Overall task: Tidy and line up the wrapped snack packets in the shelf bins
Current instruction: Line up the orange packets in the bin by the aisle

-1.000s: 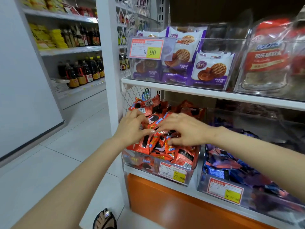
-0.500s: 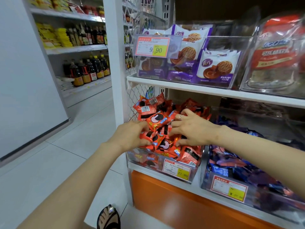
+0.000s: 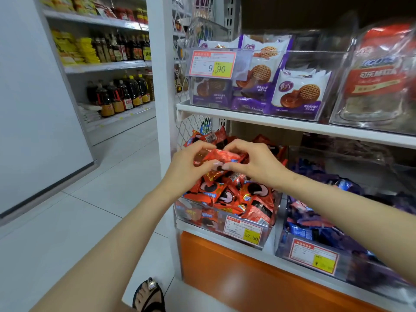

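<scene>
shop shelving held a clear bin (image 3: pixel 221 218) heaped with red packets. just above the heap, the left hand (image 3: pixel 188 168) and right hand (image 3: pixel 254 164) pinched one red packet (image 3: pixel 221 156) between them, its long axis lying left to right.

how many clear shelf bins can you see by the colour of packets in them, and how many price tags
Bins of red-orange packets: 1
Bins of blue-purple packets: 1
Bins of white-purple waffle packets: 1
Bins of red-label bags: 1
Total bins: 4
Price tags: 3, on the waffle bin, red-orange bin and blue-purple bin
</scene>
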